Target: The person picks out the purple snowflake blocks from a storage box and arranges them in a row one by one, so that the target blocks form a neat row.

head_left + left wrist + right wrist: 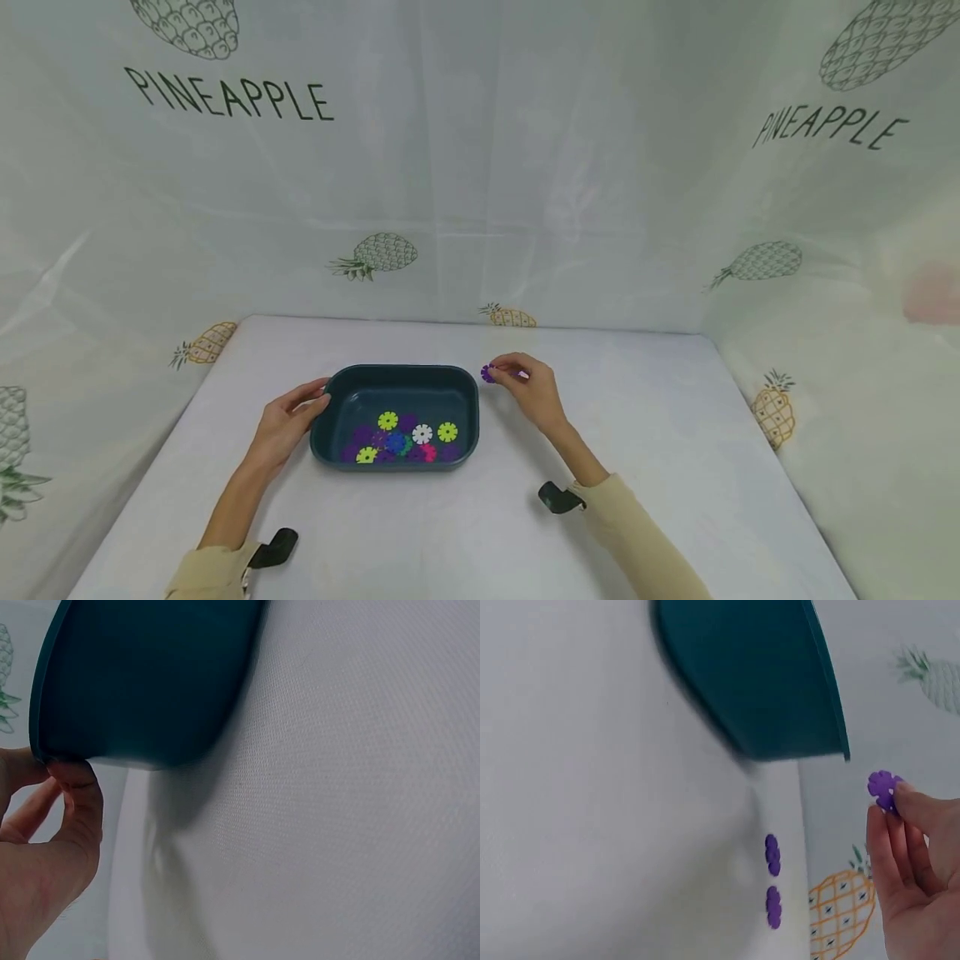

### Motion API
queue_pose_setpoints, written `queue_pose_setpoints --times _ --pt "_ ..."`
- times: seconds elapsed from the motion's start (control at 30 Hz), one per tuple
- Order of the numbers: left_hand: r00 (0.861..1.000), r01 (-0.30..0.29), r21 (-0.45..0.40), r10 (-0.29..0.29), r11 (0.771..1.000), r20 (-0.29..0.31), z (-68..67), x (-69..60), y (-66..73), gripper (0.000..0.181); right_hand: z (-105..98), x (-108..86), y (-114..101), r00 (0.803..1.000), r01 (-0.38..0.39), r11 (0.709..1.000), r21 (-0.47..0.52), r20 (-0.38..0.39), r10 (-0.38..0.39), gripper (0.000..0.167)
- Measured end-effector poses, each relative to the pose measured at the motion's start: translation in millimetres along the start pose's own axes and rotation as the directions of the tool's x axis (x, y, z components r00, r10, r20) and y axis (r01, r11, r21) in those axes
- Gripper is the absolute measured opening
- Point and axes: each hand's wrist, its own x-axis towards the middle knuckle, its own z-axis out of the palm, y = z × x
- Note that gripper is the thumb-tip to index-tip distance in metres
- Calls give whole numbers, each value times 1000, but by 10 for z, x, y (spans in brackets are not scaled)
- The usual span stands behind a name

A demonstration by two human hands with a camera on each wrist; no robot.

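Note:
A dark teal tub (405,385) stands on the white table, with several flower-shaped plastic discs lying toward its near side: yellow, purple, blue, green, pink and a white disc (422,434). My left hand (288,423) pinches the tub's left rim between thumb and fingers, as the left wrist view shows at the tub wall (150,682). Just beyond the tub's right rim, my right hand (534,392) pinches a purple flower-shaped disc (883,790) above the table. Beneath that hand, the right wrist view shows a purple disc (772,855) and another purple disc (773,907) on the table.
A white cloth covers the table (420,533). Pale curtain (525,167) printed with pineapples hangs behind it and along both sides. Each wrist carries a small black device, one by the left sleeve (213,571) and one by the right sleeve (637,533).

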Motion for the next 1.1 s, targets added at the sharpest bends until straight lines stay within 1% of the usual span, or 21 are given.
queue_pose_setpoints --times 0.1,0.3,0.4,0.47,0.53,0.63,0.73,0.83,0.93,1.1 --pt "1000 4 -4 -4 1000 3 16 24 2 62 -94 8 96 998 -62 997 40 -21 63 15" --pt "1000 23 -6 -23 1000 -8 3 10 -6 61 -187 -31 305 989 -121 992 44 -76 124 18" --pt "999 34 -11 -34 999 -8 7 10 -11 62 -237 -39 400 978 -171 983 65 -109 177 18" --pt "999 33 -13 -33 999 -5 10 10 -8 62 -269 -40 454 969 -201 976 89 -130 212 18" --pt "1000 29 -15 -29 999 -4 10 12 -3 62 -294 -42 506 961 -222 971 93 -148 234 19" --pt "1000 23 -17 -23 1000 -10 9 16 5 62 -324 -46 577 953 -252 965 67 -159 260 19" --pt "1000 21 -21 -21 1000 -16 14 22 -1 62 -347 -50 643 945 -283 959 14 -169 282 19" --pt "1000 23 -16 -23 1000 -19 17 29 -17 61 -365 -50 696 939 -299 954 -23 -182 291 19" --pt "999 27 -8 -27 1000 -19 14 36 -33 61 -377 -43 718 942 -292 955 -58 -192 276 18" --pt "1000 23 -9 -23 1000 -16 22 19 -15 61 -398 -22 713 951 -273 953 -129 -184 247 14"
